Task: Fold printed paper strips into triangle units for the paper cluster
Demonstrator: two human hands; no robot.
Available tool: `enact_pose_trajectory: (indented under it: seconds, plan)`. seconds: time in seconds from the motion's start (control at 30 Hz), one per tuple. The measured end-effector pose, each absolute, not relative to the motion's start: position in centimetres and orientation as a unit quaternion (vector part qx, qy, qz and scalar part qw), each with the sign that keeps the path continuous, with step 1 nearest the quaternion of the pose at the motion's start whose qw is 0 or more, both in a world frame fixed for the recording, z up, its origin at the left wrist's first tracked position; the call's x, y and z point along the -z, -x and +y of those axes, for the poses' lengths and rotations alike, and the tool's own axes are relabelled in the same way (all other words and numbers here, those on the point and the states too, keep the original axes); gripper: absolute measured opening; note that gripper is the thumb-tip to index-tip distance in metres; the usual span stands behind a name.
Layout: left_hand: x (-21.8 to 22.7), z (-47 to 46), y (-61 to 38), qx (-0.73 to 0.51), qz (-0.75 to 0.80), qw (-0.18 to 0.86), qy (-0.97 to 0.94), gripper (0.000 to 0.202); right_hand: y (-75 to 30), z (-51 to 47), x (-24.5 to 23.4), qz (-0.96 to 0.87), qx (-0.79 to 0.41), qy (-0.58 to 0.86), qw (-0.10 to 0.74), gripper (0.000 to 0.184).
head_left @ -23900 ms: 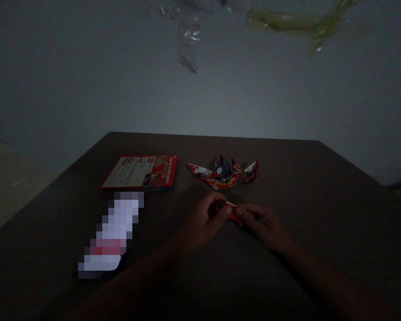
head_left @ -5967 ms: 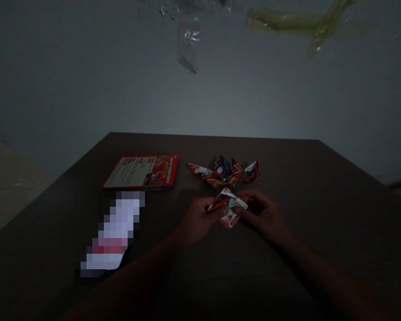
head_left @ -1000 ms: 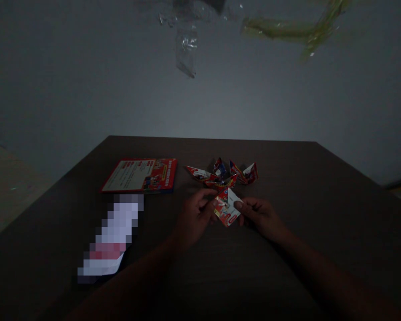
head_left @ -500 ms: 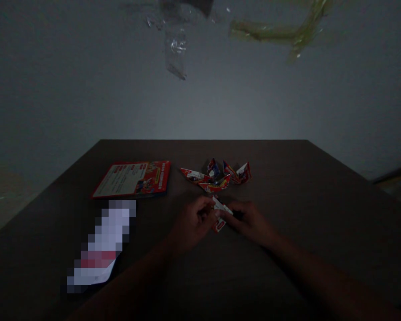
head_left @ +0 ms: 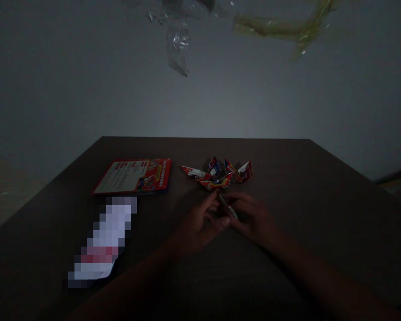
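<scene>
Head view, dim light: left hand [head_left: 200, 225] and right hand [head_left: 250, 216] met low over the dark surface [head_left: 321, 200], fingers of both pinched shut on a small folded paper [head_left: 227, 206], seen almost edge-on as a thin pale strip between the two thumbs. Held just above the surface, near its middle. Just behind the hands, close but apart from them, lay a cluster of folded paper pieces [head_left: 218, 173] in red, white and blue. Left of that cluster, flat on the surface, sat a red printed sheet [head_left: 133, 176]. Nearer and further left, a blurred-out white item [head_left: 102, 243]. On the grey wall [head_left: 70, 89] above, scraps of clear tape [head_left: 177, 47] and yellowish tape [head_left: 284, 29].
</scene>
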State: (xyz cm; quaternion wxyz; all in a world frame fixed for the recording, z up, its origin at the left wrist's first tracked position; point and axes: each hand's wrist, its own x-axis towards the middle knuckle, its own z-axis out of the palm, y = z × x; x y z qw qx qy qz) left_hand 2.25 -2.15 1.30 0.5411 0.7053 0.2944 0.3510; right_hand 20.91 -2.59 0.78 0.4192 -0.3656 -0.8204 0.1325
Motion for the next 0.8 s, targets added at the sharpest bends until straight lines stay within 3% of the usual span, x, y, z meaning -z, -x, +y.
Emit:
enact_pose_trajectory:
  seconds: [0.13, 0.3, 0.47, 0.6, 0.8]
  plan:
    - [-1.1, -2.0, -2.5, -0.365, 0.303, 0.564, -0.676, 0.039, -20.7, -2.6, -0.2, -0.852, -0.083, 0.360, 0.371, 0.016]
    - [-0.3, -1.1, -2.2, -0.390, 0.409, 0.473, -0.676, 0.029, -20.6, -2.8, -0.2, -0.855, -0.105, 0.359, 0.360, 0.029]
    - [-0.1, -0.8, -2.1, -0.395, 0.401, 0.458, -0.688, 0.025, -20.8, -2.5, -0.3, -0.774, -0.132, 0.451, 0.425, 0.018]
    - [0.2, -0.9, -2.3, -0.397, 0.374, 0.505, -0.669, 0.025, -20.8, -2.3, 0.3, -0.699, -0.314, 0.460, 0.448, 0.007]
    - [0.4, -1.2, -2.3, -0.386, 0.356, 0.528, -0.667, 0.041, -20.6, -2.2, 0.8, -0.584, -0.497, 0.443, 0.464, 0.012]
